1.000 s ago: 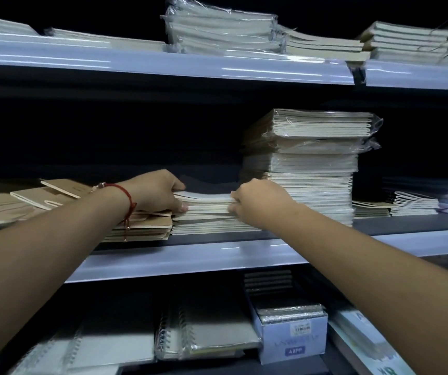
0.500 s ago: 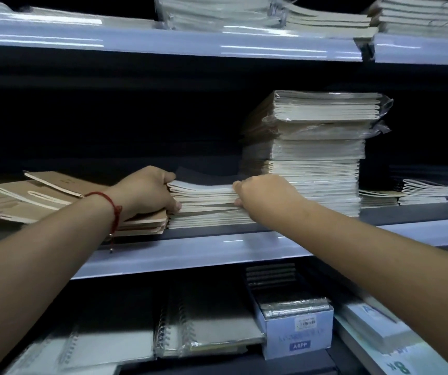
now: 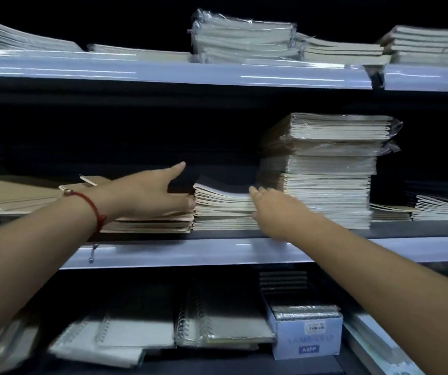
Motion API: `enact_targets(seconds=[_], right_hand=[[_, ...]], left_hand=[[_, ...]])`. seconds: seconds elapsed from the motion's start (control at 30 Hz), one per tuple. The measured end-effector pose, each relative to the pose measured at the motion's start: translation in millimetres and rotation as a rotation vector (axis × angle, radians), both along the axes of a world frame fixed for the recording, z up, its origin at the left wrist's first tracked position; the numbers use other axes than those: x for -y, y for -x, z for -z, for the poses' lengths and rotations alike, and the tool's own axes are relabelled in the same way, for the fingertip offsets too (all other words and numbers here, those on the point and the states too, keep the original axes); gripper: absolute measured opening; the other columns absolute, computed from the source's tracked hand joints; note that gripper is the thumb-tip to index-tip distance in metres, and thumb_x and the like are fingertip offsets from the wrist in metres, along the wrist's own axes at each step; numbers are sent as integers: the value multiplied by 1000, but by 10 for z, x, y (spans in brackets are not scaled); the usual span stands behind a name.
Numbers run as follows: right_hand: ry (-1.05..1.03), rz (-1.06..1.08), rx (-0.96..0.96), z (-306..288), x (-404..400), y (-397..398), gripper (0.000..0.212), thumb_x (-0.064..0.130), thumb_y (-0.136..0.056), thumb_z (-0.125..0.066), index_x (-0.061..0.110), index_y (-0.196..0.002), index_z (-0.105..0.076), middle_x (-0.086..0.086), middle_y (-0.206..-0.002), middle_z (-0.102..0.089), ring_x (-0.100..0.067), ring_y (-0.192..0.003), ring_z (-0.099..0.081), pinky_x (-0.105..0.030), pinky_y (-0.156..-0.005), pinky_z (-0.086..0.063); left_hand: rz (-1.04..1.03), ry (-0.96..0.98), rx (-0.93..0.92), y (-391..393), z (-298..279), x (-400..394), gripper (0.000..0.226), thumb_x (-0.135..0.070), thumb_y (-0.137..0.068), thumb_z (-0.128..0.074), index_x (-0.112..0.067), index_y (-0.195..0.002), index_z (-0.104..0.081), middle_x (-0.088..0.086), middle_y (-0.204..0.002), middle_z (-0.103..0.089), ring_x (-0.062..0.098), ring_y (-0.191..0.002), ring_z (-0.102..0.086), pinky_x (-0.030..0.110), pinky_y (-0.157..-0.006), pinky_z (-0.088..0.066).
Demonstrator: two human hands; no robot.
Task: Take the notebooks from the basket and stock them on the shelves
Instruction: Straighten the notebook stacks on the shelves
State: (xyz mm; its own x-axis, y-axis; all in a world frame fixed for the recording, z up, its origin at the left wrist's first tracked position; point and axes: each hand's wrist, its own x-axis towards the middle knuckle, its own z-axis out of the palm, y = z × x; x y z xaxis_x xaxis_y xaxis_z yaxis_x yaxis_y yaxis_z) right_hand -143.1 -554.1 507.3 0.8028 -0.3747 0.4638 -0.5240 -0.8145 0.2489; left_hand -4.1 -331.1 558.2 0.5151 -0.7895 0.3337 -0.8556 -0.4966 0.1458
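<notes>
The right hand [image 3: 274, 209] covers the right end of the short notebook stack [image 3: 222, 209], and its fingertips blur. The spiral notebooks [image 3: 217, 320] on the bottom shelf are smeared. The white box [image 3: 308, 339] shows unreadable small print. Shelf backs vanish in darkness.

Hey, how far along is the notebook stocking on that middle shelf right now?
Done: a short stack of notebooks lies on the middle shelf, between the brown stack and the tall stack. In hand: nothing; left hand and right hand flank it, fingers loosening. Left: unclear, as the basket is out of view.
</notes>
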Motion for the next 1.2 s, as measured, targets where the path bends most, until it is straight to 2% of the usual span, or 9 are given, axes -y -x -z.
enact_targets(seconds=[0.1, 0.23, 0.4, 0.6, 0.73, 0.8, 0.9, 1.03, 1.2], right_hand=[[55, -128, 129, 70, -197, -93, 64, 36, -102, -45, 14, -156, -18, -11, -161, -25, -28, -147, -25, -43, -121, -18], [394, -451, -60, 160, -534, -357, 50, 14, -96, -43, 15, -146, -44, -9, -162, -24, -29, -147, -22, -39, -119, -16], [455, -436, -124, 10, -564, -429, 52, 11, -95, -47, 14, -147, -44, -2, -164, -20, -23, -152, -10, -34, -121, -17], [508, -379, -175, 7, -608, -328, 53, 12, -100, -36, 13, -153, -30, -3, -164, -18, -26, -152, -10, -35, -122, -9], [574, -348, -169, -14, -548, -367, 48, 16, -100, -38, 13, -148, -41, -6, -157, -36, -30, -147, -25, -41, -123, -14], [519, -319, -162, -10, -497, -293, 49, 12, -98, -39, 13, -147, -41, -8, -149, -47, -29, -148, -25, -40, -123, -13], [385, -278, -197, 19, -434, -122, 62, 5, -96, -35, 19, -156, -24, -5, -158, -33, -24, -152, -10, -36, -123, -6], [237, -290, -96, 84, -540, -73, 52, 10, -98, -40, 18, -149, -39, -5, -158, -35, -24, -151, -17, -36, -121, -13], [-33, -411, 169, 97, -1022, -43, 52, 40, -102, -44, 27, -151, -34, 4, -157, -35, -17, -146, -29, -34, -113, -30]], left_hand=[[-11, -158, 45, 54, 153, -223, 121, -100, -54, -38, -42, -157, -10, -3, -164, -24, 20, -147, -30, 32, -118, -25], [-30, -141, 375, -12, 436, -217, 101, -91, -64, -10, -46, -154, -12, -2, -160, -34, 22, -143, -38, 35, -116, -28], [-36, -81, 645, -163, 532, -254, 87, -82, -80, 5, -42, -153, -19, -10, -146, -51, 17, -130, -52, 36, -109, -37], [-37, -69, 779, -160, 603, -279, 85, -81, -82, -26, -30, -149, -33, -7, -129, -60, 19, -111, -63, 35, -95, -46], [-42, -44, 808, -280, 618, -320, 71, -62, -84, -59, -30, -144, -39, -5, -125, -62, 22, -107, -64, 35, -88, -48], [-73, -14, 796, -354, 627, -377, 68, -59, -80, -66, -26, -137, -50, -3, -117, -66, 23, -98, -67, 36, -82, -51], [-78, 16, 793, -389, 648, -395, 70, -64, -78, -65, -23, -134, -54, 0, -115, -68, 24, -99, -67, 40, -90, -49], [-55, 4, 668, -257, 583, -417, 92, -86, -79, -31, -29, -151, -30, -5, -138, -56, 20, -123, -54, 36, -107, -36], [-113, 1, 608, -378, 338, -782, 113, -99, -64, 3, -36, -151, -31, -3, -149, -45, 22, -135, -43, 40, -112, -31]])
